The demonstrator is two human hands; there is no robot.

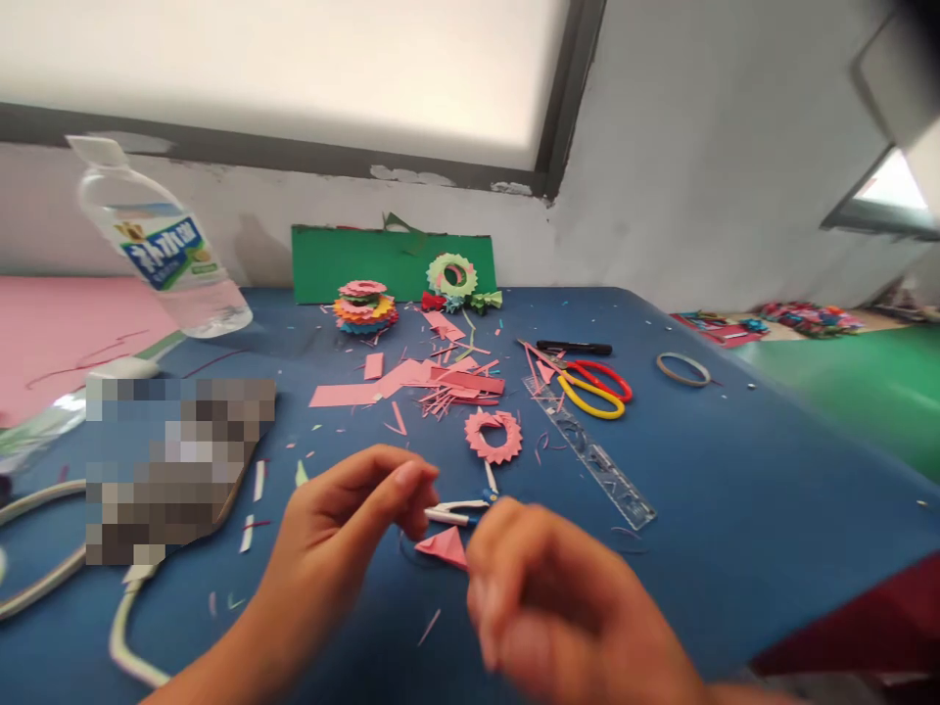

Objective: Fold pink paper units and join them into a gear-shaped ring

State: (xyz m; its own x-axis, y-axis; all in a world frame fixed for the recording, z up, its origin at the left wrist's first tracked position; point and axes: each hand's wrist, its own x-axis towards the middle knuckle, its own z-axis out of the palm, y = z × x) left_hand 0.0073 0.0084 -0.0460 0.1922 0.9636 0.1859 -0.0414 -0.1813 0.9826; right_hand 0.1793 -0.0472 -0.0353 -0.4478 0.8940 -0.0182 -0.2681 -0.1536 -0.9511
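My left hand (352,514) hovers over the blue table with thumb and fingertips pinched together; whatever is between them is too small to make out. Opposite it, my right hand (565,597) is curled and somewhat blurred, its fingertips partly hidden. Between the hands shows a small pointed piece of folded pink paper (445,546); whether my right fingers touch it, I cannot tell. Just behind lies what looks like a white and blue drawing compass (459,508), partly covered by my right hand. A pink zigzag-edged paper ring (476,446) rests beyond it.
Pink paper strips (382,384) and scraps litter the middle. Red and yellow scissors (594,392), a black pen (574,348) and a clear ruler (602,465) lie right. Stacked paper rings (363,308) stand behind. A bottle (165,245) and a blurred-out device with a cable (121,627) are left.
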